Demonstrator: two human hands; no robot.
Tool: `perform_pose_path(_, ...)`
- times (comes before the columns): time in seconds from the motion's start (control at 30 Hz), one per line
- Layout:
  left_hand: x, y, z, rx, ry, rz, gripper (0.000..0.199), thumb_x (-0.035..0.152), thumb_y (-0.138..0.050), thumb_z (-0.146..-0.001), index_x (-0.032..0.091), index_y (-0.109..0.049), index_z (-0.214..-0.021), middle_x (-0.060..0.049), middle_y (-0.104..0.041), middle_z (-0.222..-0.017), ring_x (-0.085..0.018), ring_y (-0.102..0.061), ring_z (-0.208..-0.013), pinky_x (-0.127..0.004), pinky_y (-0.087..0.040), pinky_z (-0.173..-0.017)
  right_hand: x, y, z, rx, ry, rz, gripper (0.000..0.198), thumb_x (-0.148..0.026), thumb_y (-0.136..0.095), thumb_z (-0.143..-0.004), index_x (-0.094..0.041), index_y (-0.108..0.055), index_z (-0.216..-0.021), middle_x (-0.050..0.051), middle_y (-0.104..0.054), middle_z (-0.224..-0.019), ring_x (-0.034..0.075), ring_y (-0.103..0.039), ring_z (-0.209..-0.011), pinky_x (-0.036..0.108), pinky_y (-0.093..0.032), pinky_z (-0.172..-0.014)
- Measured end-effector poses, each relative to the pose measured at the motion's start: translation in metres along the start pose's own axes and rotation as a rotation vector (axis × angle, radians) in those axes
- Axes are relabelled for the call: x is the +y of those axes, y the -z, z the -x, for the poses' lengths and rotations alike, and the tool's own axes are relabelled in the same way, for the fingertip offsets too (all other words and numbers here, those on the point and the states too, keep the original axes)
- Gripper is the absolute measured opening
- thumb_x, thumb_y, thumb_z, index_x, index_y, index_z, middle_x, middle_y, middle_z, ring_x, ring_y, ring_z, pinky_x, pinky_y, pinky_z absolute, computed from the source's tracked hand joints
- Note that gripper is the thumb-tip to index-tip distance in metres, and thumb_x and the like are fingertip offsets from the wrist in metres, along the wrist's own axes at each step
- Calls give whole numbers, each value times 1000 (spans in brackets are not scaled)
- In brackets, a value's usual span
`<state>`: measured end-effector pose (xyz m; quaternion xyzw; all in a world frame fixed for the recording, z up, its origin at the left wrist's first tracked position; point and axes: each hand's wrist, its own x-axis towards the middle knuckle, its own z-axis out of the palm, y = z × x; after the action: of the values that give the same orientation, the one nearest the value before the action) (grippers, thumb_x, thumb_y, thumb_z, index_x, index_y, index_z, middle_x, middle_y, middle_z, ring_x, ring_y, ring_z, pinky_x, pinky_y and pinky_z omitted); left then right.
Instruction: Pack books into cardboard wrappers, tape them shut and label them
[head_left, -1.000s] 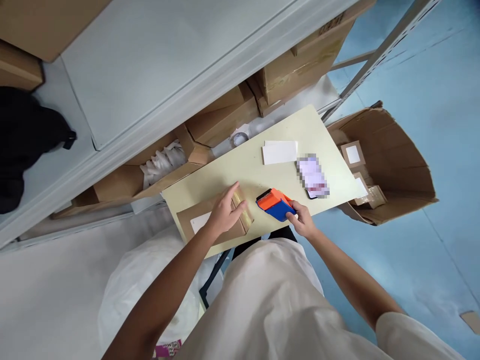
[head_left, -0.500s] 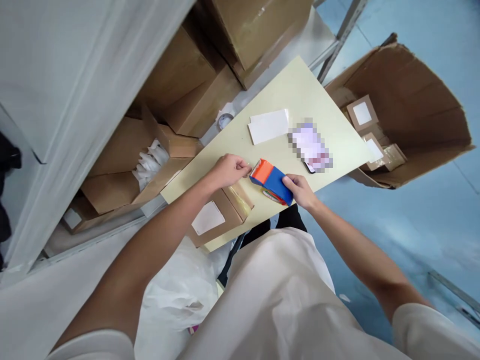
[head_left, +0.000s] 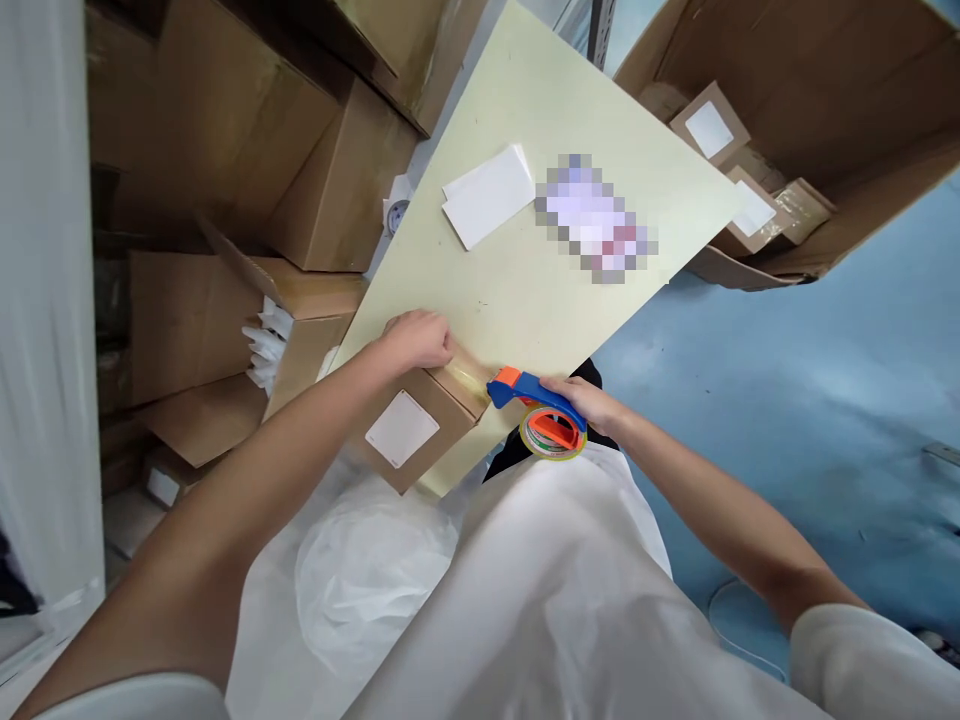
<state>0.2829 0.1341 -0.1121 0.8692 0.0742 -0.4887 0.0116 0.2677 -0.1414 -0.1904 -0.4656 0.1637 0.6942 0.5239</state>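
Note:
My left hand (head_left: 421, 338) is curled closed on the top of a small cardboard box (head_left: 450, 405), by the strip of clear tape there. Its fingertips are hidden, so I cannot see what they hold. The box bears a white label (head_left: 402, 428) and sits at the near end of the cream table (head_left: 517, 315). My right hand (head_left: 591, 402) is wrapped round the handle of a blue and orange tape dispenser (head_left: 531, 386). The dispenser's head is at the box's right top edge, and its tape roll (head_left: 555, 432) hangs below the handle.
White cards (head_left: 491, 197) and a pixelated phone-like object (head_left: 596, 218) lie farther up the table. At the right stands a large open carton (head_left: 862, 100) holding several small labelled boxes. An open carton (head_left: 315, 350) with white items and stacked cartons (head_left: 225, 110) line the left. A translucent plastic bag (head_left: 375, 570) is below.
My right hand has turned the dispenser and brought it down to the box's edge. My left hand has moved from near the dispenser onto the box top. The view has shifted.

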Motion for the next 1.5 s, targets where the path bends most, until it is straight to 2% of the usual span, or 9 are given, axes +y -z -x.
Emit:
perform_pose_path(0.2,17,-19,4,-1,-36,-323,22,29,-58,-64,15,-72,-75,-16,-68,-75,-32,-63,-85,-46,-39,-84,12,-22,-8,42,-16,-112,25,-38,-60,-84,-16,-73,-84,6,-74,-79,16,-66,-65,31,-55,-65)
perform_pose_path(0.47,-3,-33,16,240,10,-159,60,52,-55,-75,14,-58,-121,-16,-66,-102,-39,-47,-119,-54,-19,-102,11,-31,-13,68,-29,-61,33,-45,-62,-82,-14,-73,-82,7,-74,-75,17,-65,-62,28,-55,-62)
perform_pose_path(0.63,-26,-51,44,141,-418,89,61,61,-47,-79,22,-55,-126,-10,-60,-125,-29,-44,-128,-43,-23,-106,15,-32,-14,-6,-35,-89,35,-44,-55,-87,-15,-71,-97,8,-75,-89,19,-68,-73,32,-56,-72)
perform_pose_path(0.7,-34,-63,52,108,-494,144,59,61,-52,-77,25,-59,-122,-9,-62,-125,-27,-47,-126,-39,-27,-105,13,-33,-17,-39,-20,-87,35,-44,-52,-88,-17,-69,-103,7,-74,-96,21,-69,-82,34,-56,-78)
perform_pose_path(0.9,-63,-69,53,176,-159,242,68,66,-60,-69,29,-56,-127,-5,-59,-131,-27,-54,-119,-36,-37,-99,-37,-44,-46,-187,-4,-27,49,-56,-38,-91,-18,-66,-100,8,-72,-100,23,-67,-93,38,-54,-85)
perform_pose_path(1.03,-72,-70,58,391,37,366,71,62,-50,-80,27,-40,-141,-7,-52,-138,-27,-50,-122,-38,-36,-100,-90,-50,-70,-177,170,140,51,-62,-46,-86,-20,-57,-113,7,-68,-105,21,-64,-94,36,-55,-83)
perform_pose_path(1.17,-52,-84,64,610,242,416,63,53,-37,-91,27,-27,-147,-10,-29,-153,-30,-42,-129,-45,-29,-104,-116,-57,-80,-174,283,302,66,-42,-68,-75,-27,-39,-132,5,-60,-116,19,-63,-93,34,-55,-79)
perform_pose_path(1.3,-32,-94,66,621,280,400,75,60,-42,-85,26,-23,-149,-13,-14,-157,-38,-32,-133,-52,-22,-105,-119,-67,-82,-120,449,459,59,-20,-61,-68,-23,-47,-125,5,-60,-115,19,-61,-93,37,-53,-83)
perform_pose_path(1.5,-31,-92,67,507,304,436,103,72,-57,-68,26,-15,-150,-16,-40,-141,-41,-39,-123,-48,-27,-99,-130,-63,-74,-233,430,740,80,-13,-58,-63,-21,-39,-140,6,-61,-124,24,-59,-106,43,-48,-94)
